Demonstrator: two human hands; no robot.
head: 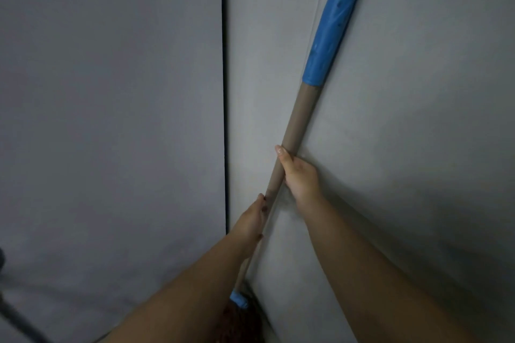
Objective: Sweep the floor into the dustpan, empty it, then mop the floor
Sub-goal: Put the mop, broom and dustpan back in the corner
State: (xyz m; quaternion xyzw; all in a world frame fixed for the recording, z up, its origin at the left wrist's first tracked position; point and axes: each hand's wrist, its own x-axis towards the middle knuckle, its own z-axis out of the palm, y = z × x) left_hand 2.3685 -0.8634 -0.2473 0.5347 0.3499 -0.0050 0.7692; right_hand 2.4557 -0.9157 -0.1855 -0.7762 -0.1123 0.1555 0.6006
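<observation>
A long tan pole (301,117) with a blue grip (333,25) at its top leans against a grey wall, tilted to the right. My right hand (299,175) grips the pole at its middle, thumb along the shaft. My left hand (252,220) holds the same pole lower down. At the bottom a blue collar (238,299) joins the pole to a dark brown head (234,317), mostly hidden behind my left forearm. No dustpan is in view.
A grey wall panel (404,147) stands right behind the pole. A dark vertical gap (225,92) separates it from another grey panel (111,92) on the left. A dark rod (16,317) crosses the bottom left corner.
</observation>
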